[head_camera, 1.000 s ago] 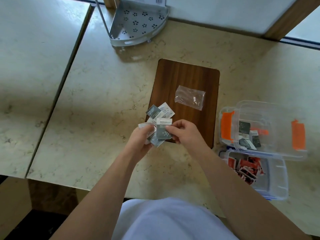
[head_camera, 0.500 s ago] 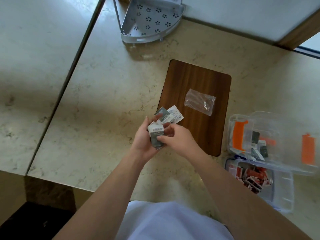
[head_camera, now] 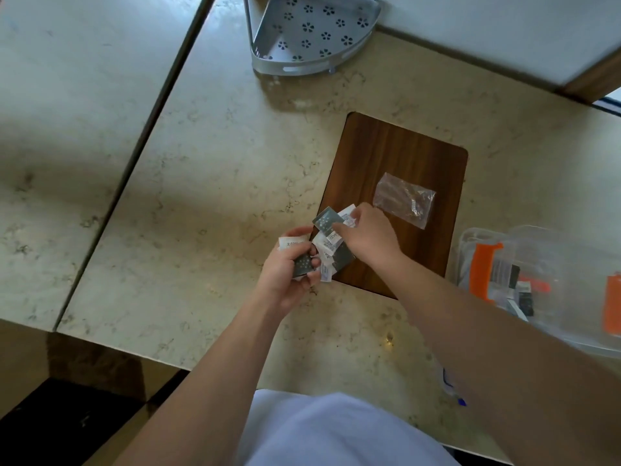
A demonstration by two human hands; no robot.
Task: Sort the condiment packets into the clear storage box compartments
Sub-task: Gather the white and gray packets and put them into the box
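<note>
My left hand (head_camera: pixel 285 274) grips a small stack of grey and white condiment packets (head_camera: pixel 302 262) just off the near left corner of the wooden board (head_camera: pixel 400 153). My right hand (head_camera: pixel 368 235) reaches over the loose grey and white packets (head_camera: pixel 327 219) lying on that corner, fingertips on them; whether it holds one is unclear. The clear storage box (head_camera: pixel 477 240) with orange latches sits at the right edge, packets inside; my right forearm hides its near part.
A clear plastic bag (head_camera: pixel 405 200) lies on the board's right side. A grey perforated corner rack (head_camera: pixel 309 31) stands at the back against the wall. A dark seam (head_camera: pixel 134 156) splits the marble counter on the left; the counter's front edge runs below my hands.
My right hand has left the stack in my left hand and reached forward onto the loose packets on the board. The view has shifted, so everything sits further right.
</note>
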